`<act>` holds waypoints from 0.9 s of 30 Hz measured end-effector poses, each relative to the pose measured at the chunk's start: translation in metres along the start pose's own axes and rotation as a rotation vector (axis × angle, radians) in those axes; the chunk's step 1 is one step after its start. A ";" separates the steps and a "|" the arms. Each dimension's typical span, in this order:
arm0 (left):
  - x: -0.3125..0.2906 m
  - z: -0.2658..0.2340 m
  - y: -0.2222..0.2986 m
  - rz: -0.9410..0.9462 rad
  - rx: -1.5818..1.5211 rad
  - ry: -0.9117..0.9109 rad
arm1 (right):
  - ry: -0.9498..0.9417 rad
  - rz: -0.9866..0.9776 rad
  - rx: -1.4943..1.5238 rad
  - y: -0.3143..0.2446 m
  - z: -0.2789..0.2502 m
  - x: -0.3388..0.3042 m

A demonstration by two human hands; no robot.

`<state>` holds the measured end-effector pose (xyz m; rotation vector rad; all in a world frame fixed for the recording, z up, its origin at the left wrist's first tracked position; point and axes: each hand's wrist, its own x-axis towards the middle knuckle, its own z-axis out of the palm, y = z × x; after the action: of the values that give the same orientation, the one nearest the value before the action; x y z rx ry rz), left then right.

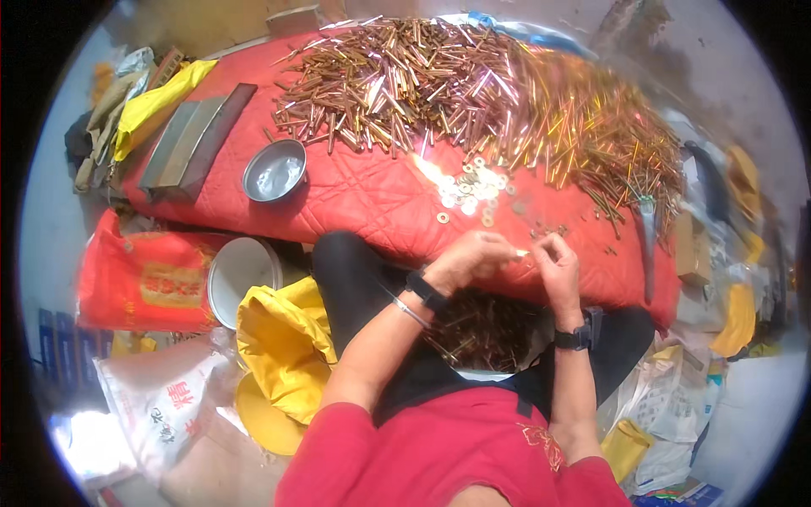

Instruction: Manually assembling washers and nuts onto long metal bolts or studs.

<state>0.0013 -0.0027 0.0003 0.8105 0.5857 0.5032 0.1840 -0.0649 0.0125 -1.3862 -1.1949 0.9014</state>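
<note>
My left hand (480, 258) and my right hand (557, 264) meet in front of me, just over the near edge of the red quilted cloth (338, 198). Their fingers are closed in pinches, with a small bright glint between them too tiny to name. Beyond the hands lies a loose pile of pale, ring-shaped washers (473, 188). Behind it spreads a big heap of thin copper- and gold-coloured metal rods (414, 80). Several small dark bits (549, 230) are scattered near my right fingertips. Below my hands, between my legs, more thin metal pieces (486, 331) fill a container.
A metal bowl (275, 171) and a long grey metal trough (196, 139) stand on the cloth's left. A grey-handled tool (648, 245) lies at the right. A round white lid (243, 281), red sack (144, 279) and yellow cloth (287, 342) sit at my left; cardboard boxes (693, 249) at my right.
</note>
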 end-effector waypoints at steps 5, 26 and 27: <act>-0.001 0.000 0.005 -0.012 0.033 0.011 | 0.104 -0.206 -0.191 -0.010 0.010 -0.002; 0.018 -0.216 0.169 -0.169 1.050 1.400 | 0.185 -0.202 -0.286 0.044 -0.007 0.005; 0.030 -0.206 0.174 -0.195 1.072 1.401 | 0.206 -0.257 -0.341 0.043 -0.008 0.005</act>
<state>-0.1449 0.2254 0.0151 1.3088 2.3381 0.5119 0.2009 -0.0596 -0.0275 -1.5080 -1.3704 0.3753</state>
